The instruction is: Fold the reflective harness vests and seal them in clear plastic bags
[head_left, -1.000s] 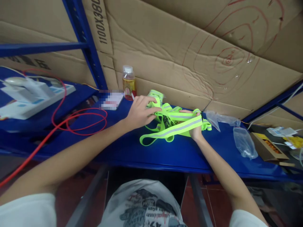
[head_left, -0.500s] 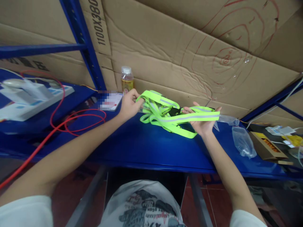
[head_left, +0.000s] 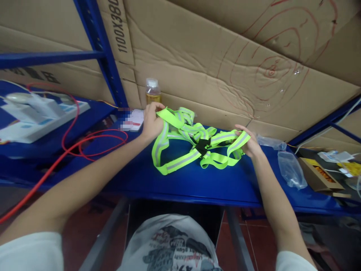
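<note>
A neon-yellow reflective harness (head_left: 182,161) with grey stripes lies loosely spread between my hands, over the blue tabletop (head_left: 180,188). A black patch (head_left: 203,146) joins several of its straps near the middle. My left hand (head_left: 152,121) is closed on a strap at the left end, and a wide loop hangs down from there. At the right end, my right hand (head_left: 248,142) is closed round another strap, its fingers partly hidden behind the webbing. Some straps behind the black patch overlap, so their course cannot be made out.
Behind my left hand stands a bottle (head_left: 153,92), with a phone-like white object (head_left: 136,119) beside it. Red cable (head_left: 67,150) loops across the left side near a power strip (head_left: 34,120). Clear plastic bags (head_left: 291,170) and an open cardboard box (head_left: 320,175) lie right. Cardboard (head_left: 197,64) lines the back.
The bunched harness has opened out: a loop has dropped on the left and the black patch shows fully. My left hand shifted slightly left; my right hand moved right and closed on the strap.
</note>
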